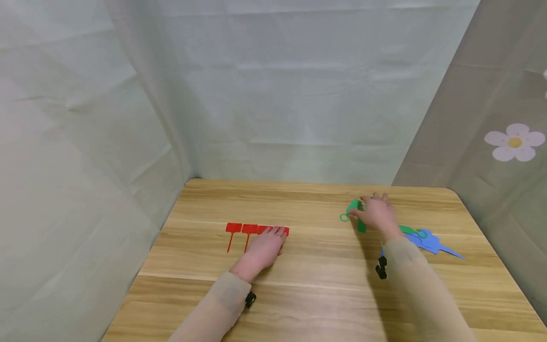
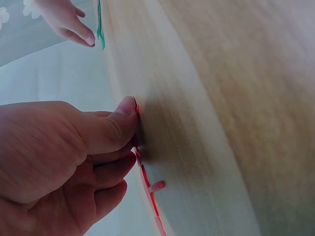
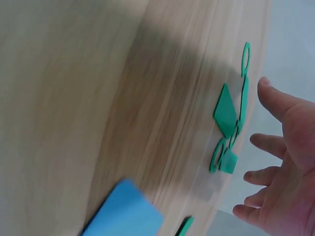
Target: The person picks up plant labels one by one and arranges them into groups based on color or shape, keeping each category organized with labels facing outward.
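Several red T-shaped plant labels (image 1: pixel 233 227) lie side by side in a row left of centre on the table, their thin stems pointing toward me. My left hand (image 1: pixel 266 247) is at the right end of this row and covers part of it. Thumb and fingertips come together on the edge of the end label (image 2: pixel 138 109). Green hang tags (image 3: pixel 226 111) with ring ends lie in a small overlapping group at the right. Over them hovers my right hand (image 1: pixel 378 212), fingers spread, thumb toward the tags and nothing in its grasp.
Blue labels (image 1: pixel 430 243) with a pointed tail lie in a pile at the right, partly behind my right forearm. Another green tag (image 1: pixel 408 229) rests on that pile. Fabric curtains (image 1: pixel 299 95) border the wooden table (image 1: pixel 316 304) at the back and sides.
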`<state>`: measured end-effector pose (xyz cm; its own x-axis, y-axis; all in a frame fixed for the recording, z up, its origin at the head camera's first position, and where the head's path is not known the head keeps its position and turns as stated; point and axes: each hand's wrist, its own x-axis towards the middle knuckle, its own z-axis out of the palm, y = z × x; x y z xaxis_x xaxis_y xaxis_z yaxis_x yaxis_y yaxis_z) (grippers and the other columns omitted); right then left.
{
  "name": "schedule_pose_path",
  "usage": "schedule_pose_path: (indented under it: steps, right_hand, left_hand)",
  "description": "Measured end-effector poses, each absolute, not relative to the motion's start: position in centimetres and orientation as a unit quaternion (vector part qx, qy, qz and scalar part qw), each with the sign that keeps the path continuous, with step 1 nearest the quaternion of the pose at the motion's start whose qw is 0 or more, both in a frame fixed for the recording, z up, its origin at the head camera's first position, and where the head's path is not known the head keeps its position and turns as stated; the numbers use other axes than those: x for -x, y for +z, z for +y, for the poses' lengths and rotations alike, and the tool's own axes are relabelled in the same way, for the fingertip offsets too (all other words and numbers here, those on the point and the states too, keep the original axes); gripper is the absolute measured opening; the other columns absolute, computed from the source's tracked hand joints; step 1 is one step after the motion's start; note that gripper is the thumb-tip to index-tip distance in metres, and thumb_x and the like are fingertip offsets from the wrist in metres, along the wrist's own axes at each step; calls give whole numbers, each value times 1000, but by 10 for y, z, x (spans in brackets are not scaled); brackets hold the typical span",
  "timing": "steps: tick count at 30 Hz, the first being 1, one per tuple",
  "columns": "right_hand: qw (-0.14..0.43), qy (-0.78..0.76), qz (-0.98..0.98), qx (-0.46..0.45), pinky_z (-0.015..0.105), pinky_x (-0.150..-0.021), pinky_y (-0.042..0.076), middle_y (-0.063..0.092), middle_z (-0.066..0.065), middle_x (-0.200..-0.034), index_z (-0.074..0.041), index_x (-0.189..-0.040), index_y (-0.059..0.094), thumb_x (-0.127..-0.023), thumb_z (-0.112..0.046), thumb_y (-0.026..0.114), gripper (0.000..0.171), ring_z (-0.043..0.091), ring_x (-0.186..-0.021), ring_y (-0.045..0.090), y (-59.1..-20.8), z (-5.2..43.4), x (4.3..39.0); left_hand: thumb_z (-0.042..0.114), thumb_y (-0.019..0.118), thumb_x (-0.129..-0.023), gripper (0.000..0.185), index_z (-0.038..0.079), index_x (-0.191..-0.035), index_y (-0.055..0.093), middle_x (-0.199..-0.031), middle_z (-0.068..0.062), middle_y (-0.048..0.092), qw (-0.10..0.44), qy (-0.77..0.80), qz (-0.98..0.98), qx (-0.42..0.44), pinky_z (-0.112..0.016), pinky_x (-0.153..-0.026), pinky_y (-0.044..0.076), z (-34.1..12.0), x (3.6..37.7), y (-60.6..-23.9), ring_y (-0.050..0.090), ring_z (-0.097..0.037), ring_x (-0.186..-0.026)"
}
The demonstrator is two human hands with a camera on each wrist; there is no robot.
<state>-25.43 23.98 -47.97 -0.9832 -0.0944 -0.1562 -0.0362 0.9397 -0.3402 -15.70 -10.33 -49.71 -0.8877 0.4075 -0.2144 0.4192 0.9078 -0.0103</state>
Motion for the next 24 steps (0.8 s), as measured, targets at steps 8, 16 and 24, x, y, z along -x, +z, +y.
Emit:
schedule_pose_path:
  steps: [8, 16, 24]
  right_hand:
    - [109, -159, 981, -3, 79, -120, 19, 14, 46, -164, 10, -152, 50, -102, -55, 67, 83, 69, -151, -3, -487, 227, 262]
    - [108, -143, 983, -26, 77, -120, 23, 23, 46, -162, 12, -131, 65, -101, -48, 73, 68, 68, -152, 3, -487, 220, 266]
    - [107, -153, 982, -36, 78, -119, 24, 21, 45, -163, 11, -134, 65, -100, -46, 75, 67, 67, -152, 1, -488, 218, 271]
  left_hand:
    - [23, 72, -104, 56, 7, -156, 57, -162, -7, 52, 111, -18, 971, -211, -39, -127, 32, -104, 156, -499, 45, -25, -152]
    - [23, 72, -104, 56, 7, -156, 57, -162, -8, 52, 111, -9, 970, -215, -39, -127, 32, -103, 156, -499, 45, -25, -152]
    - [25, 74, -103, 57, 6, -154, 58, -160, -9, 55, 100, -19, 971, -216, -39, -125, 35, -104, 158, -496, 48, -26, -150]
